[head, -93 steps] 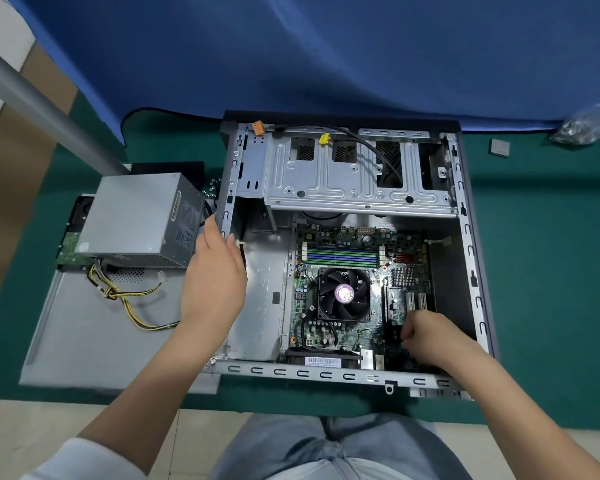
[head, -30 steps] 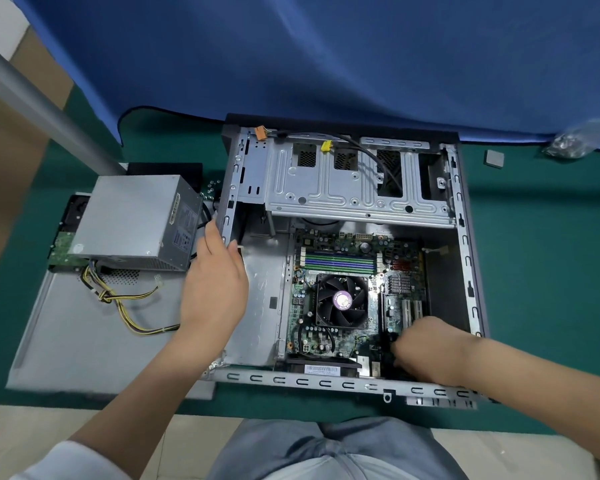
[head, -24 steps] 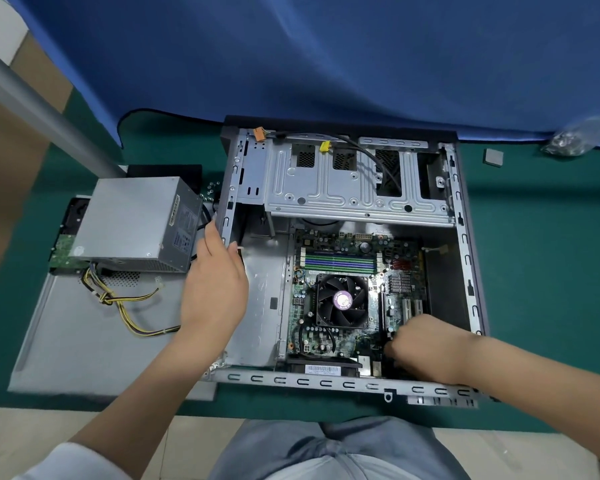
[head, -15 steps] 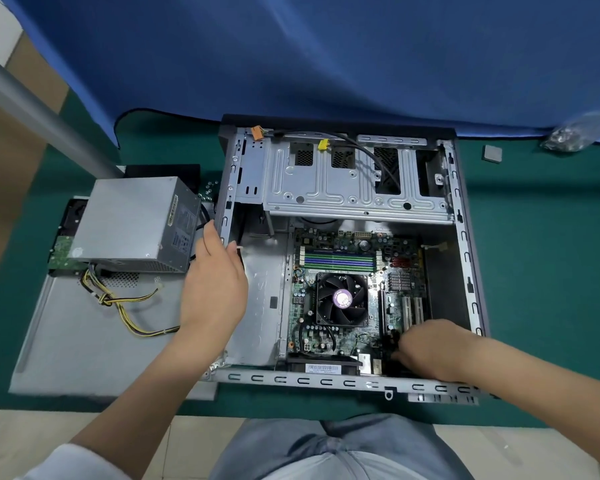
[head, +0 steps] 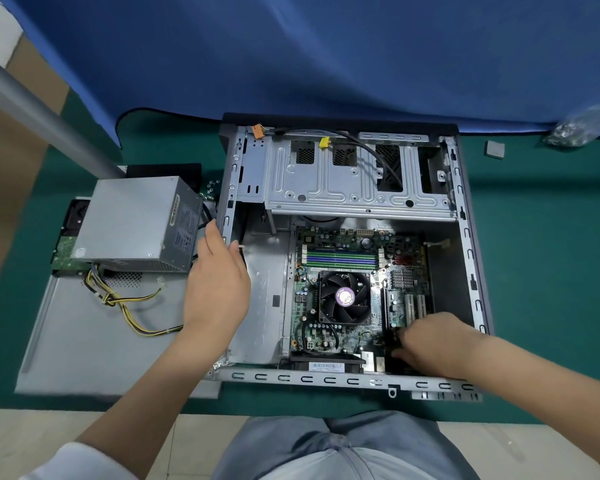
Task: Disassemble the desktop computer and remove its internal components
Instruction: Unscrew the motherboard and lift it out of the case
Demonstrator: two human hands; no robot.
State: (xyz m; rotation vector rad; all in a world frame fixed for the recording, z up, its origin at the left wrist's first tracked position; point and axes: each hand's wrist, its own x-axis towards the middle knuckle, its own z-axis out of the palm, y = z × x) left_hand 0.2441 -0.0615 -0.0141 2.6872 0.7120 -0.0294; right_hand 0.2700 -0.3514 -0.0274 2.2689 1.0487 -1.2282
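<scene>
Nearest the viewer, at 6 o'clock, are the person's knees in grey-blue trousers. Just beyond them the open desktop computer case [head: 343, 378] lies on its side on a green tabletop [head: 541, 271].

At 4 o'clock the right hand [head: 430, 344] reaches into the case's near right corner. Its fingers curl down around something dark at the near edge of the motherboard [head: 340, 337], beside the white expansion slots; what they pinch is hidden, so whether this grip holds a part cannot be told. Over the last few seconds this hand has hardly shifted, only working back and forth in that one spot. Probably a connector or small card there has not yet come free.

At 9 o'clock the left hand [head: 219, 289] lies on the case's left wall, fingers mostly straight, thumb hooked over the metal edge, steadying it. It has stayed put throughout.

Between the hands, mid-case, sits the black CPU cooler fan [head: 343, 299], with memory sticks [head: 342, 259] just beyond it. All remain mounted.

Farther off at 12 o'clock is the bare metal drive cage [head: 343, 181], loose cables draped over it.

Outside the case at 9 o'clock, the removed power supply [head: 132, 223] rests on the detached side panel [head: 84, 341], yellow wires trailing. A blue cloth [head: 291, 53] hangs at the back.
</scene>
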